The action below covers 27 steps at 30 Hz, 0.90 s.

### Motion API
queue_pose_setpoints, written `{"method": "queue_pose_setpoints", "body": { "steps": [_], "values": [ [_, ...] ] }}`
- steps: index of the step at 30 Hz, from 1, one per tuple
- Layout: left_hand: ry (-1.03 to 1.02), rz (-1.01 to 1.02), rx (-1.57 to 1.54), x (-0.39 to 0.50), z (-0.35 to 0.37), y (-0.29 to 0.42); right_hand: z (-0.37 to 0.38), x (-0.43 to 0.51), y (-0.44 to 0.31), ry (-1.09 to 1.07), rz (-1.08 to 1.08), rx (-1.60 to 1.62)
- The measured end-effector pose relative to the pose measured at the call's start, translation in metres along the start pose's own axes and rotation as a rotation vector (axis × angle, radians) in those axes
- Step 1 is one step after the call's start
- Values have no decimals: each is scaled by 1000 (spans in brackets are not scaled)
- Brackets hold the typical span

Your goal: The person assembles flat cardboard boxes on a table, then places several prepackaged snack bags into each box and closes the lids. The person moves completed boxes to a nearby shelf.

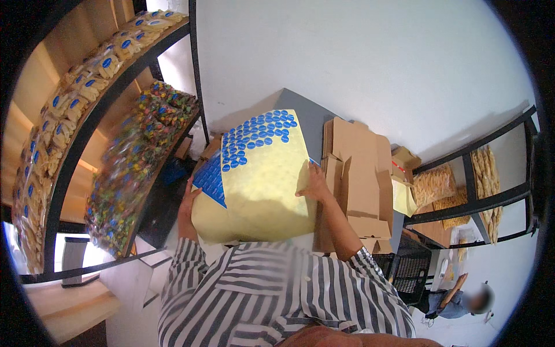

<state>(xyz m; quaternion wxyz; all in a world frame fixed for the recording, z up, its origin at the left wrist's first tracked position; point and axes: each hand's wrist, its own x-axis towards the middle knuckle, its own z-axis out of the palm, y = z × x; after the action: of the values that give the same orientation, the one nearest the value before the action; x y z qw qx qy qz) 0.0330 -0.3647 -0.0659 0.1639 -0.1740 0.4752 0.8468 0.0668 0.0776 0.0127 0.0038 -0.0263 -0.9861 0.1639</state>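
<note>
Both hands hold a large yellow backing sheet (pixel 264 204) in front of my striped shirt. Round blue stickers (pixel 256 130) cover its far part, while the nearer part shows bare yellow. My left hand (pixel 189 200) grips the left edge, beside a solid blue printed area (pixel 211 180) that could be a second sheet or a folded part. At the right edge, my right hand (pixel 315 184) has its thumb on the front face and the other fingers mostly hidden. Beneath the sheet lies a dark grey tabletop (pixel 310 126).
Flat cardboard boxes (pixel 366 169) are stacked right of the sheet. Left shelves carry clear bags of pale sticks (pixel 91 84) and colourful bagged goods (pixel 130 173). Bagged snacks (pixel 433 184) sit on a right rack, above a black plastic crate (pixel 409 269). Another person (pixel 451 299) is at lower right.
</note>
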Motion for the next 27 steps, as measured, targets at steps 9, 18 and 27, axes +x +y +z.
{"method": "queue_pose_setpoints", "body": {
  "steps": [9, 18, 27],
  "values": [
    [-7, 285, 301, -1, 18, 48, 25, 33, 41, 40, 200, 116],
    [-57, 403, 323, -52, 67, 103, 19, 41, 32, -97, 278, 935],
    [-66, 350, 266, -72, 60, 79, -46, 48, -5, -371, 84, 1310]
  ]
}}
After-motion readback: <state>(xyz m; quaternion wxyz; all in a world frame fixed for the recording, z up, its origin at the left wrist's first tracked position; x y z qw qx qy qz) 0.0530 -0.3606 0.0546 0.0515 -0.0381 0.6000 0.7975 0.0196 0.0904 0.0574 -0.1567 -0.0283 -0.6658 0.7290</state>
